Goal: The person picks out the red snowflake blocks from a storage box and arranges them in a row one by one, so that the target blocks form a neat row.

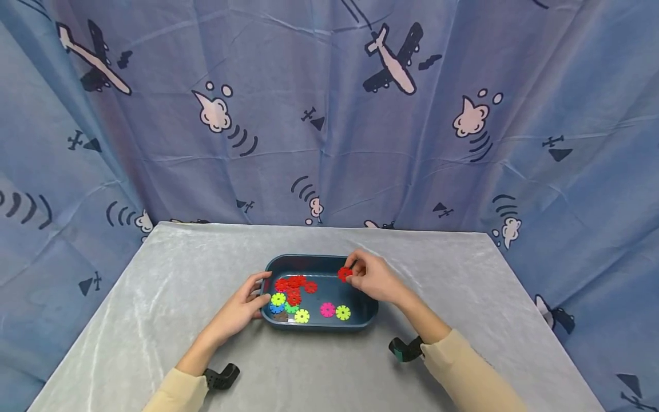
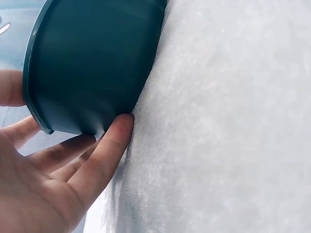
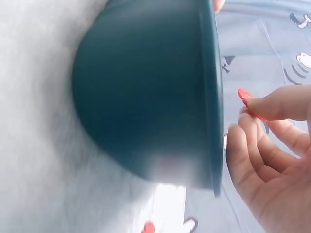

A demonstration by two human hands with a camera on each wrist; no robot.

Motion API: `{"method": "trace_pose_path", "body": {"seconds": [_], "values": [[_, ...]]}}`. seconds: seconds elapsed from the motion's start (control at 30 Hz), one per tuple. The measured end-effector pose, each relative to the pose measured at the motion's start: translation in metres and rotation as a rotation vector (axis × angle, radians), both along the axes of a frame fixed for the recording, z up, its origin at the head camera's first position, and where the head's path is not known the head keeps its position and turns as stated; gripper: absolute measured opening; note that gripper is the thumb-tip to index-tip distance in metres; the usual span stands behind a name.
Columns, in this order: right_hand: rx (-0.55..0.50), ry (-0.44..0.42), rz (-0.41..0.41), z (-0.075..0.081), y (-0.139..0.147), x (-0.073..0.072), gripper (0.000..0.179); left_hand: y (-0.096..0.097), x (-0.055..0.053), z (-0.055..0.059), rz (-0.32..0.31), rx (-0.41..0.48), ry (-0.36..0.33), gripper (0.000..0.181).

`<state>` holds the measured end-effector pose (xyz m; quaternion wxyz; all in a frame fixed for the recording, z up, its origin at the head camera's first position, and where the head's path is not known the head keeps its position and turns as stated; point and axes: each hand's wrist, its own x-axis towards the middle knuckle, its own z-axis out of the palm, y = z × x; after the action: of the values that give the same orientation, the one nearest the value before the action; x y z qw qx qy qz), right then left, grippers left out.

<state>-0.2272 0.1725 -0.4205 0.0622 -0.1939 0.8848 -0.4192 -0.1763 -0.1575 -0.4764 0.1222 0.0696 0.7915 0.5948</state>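
Observation:
A dark teal tray (image 1: 319,328) holds notched plastic discs. Red discs (image 1: 293,284) overlap in its left half, above a blue disc (image 1: 277,308), a green disc (image 1: 291,308) and a brown disc (image 1: 281,316). A pink disc (image 1: 327,309) lies beside a yellow-green disc (image 1: 342,312). My left hand (image 1: 242,306) grips the tray's left end, thumb over the rim and fingertips against the outer wall (image 2: 97,63). Over the right part of the tray, my right hand (image 1: 373,277) pinches a red disc (image 1: 345,274) between thumb and fingers, above rim height in the right wrist view.
The tray stands on a table covered with a pale grey plush cloth (image 1: 170,286). A blue curtain (image 1: 319,143) with printed airplanes hangs behind and along both sides. Black wrist cameras, such as the left camera (image 1: 222,377), sit near the beige sleeves (image 1: 177,392).

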Motion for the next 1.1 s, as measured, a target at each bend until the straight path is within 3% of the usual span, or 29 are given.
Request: {"method": "trace_pose_path", "body": {"seconds": [0.33, 0.7, 1.1], "values": [[-0.054, 0.008, -0.095, 0.003, 0.036, -0.006, 0.020, 0.000, 0.000, 0.000, 0.003, -0.014, 0.008, 0.052], [-0.192, -0.046, -0.218, -0.016, 0.077, -0.017, 0.023, -0.002, 0.000, -0.001, 0.002, -0.030, 0.012, 0.052], [-0.078, -0.076, -0.270, -0.050, 0.101, -0.029, 0.021, -0.001, 0.001, -0.002, 0.006, -0.026, 0.019, 0.053]]}}
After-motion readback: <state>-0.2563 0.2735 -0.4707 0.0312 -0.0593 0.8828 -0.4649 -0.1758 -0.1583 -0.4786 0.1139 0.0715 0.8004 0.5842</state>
